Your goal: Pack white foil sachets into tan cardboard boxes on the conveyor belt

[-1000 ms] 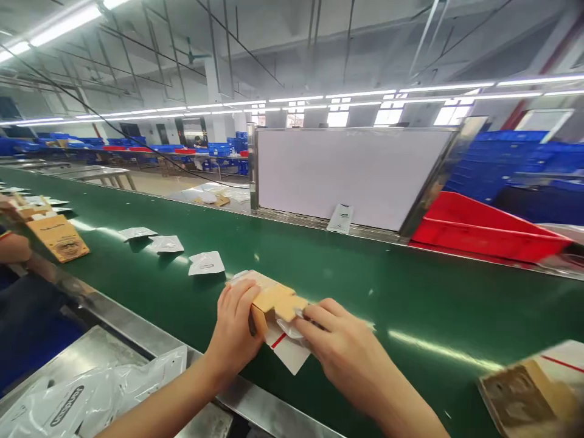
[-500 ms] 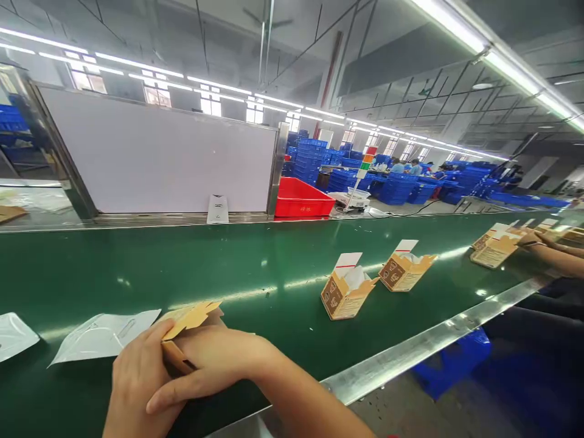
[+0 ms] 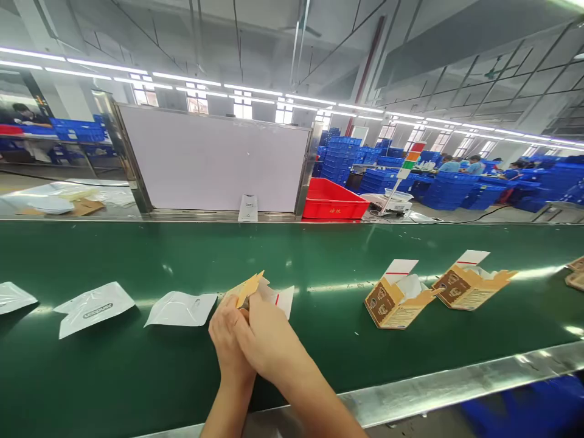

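Green conveyor [image 3: 319, 359], left hand [image 3: 230, 331] gripping open carton [image 3: 249, 289], right hand's [image 3: 269, 331] grip partly hidden.

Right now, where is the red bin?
In the head view, the red bin is right of centre, past the green belt's far edge, between the white panel and the red-orange-green signal light.

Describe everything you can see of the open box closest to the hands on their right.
The open box looks like thin printed card: a brown side with round pictures, a tan side with small print. A pale lid flap with a red strip stands raised, tan flaps spread outward, and a whitish pouch shows in the opening. It rests on the green belt, with nothing seen holding it. One flap reaches toward the next box; whether they touch is unclear.
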`<state>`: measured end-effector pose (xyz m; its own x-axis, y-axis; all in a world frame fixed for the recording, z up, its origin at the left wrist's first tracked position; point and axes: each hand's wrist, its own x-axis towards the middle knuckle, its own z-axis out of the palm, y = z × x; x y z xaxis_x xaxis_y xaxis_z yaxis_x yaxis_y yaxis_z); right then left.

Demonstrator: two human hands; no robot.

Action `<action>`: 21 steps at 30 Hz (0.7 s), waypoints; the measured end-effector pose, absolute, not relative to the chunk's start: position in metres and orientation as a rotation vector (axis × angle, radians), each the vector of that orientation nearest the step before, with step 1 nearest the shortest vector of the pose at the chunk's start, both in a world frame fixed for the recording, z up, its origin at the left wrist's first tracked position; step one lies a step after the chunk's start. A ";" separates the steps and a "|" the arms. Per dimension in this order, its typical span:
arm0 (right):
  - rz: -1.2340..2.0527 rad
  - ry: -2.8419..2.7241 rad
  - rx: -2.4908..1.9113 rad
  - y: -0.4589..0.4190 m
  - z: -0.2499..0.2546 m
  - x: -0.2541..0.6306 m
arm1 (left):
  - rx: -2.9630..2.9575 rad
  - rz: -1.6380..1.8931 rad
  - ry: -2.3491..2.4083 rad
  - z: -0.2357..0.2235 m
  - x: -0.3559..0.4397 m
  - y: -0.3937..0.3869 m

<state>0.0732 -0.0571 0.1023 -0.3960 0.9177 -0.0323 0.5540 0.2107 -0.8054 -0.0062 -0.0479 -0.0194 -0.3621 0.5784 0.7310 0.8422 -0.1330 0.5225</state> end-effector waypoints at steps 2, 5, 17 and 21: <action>1.124 -1.911 -1.266 -0.044 0.085 0.061 | -1.497 -1.311 -1.762 -0.023 -0.006 -0.047; 1.088 -1.870 -1.240 -0.027 0.063 0.047 | -1.469 -1.182 -1.658 -0.022 -0.007 -0.049; 0.617 -2.250 -1.217 -0.006 0.101 0.202 | -1.819 -1.380 -1.743 -0.013 -0.022 -0.093; 0.523 -2.247 -1.277 0.003 0.099 0.258 | -1.736 -1.392 -1.887 -0.007 -0.041 -0.107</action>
<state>0.2581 0.0034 0.0994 -0.4354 0.8697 0.2325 0.6777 0.4867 -0.5512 -0.0414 -0.1067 -0.0070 -0.2756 0.6540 0.7045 0.8663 -0.1487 0.4769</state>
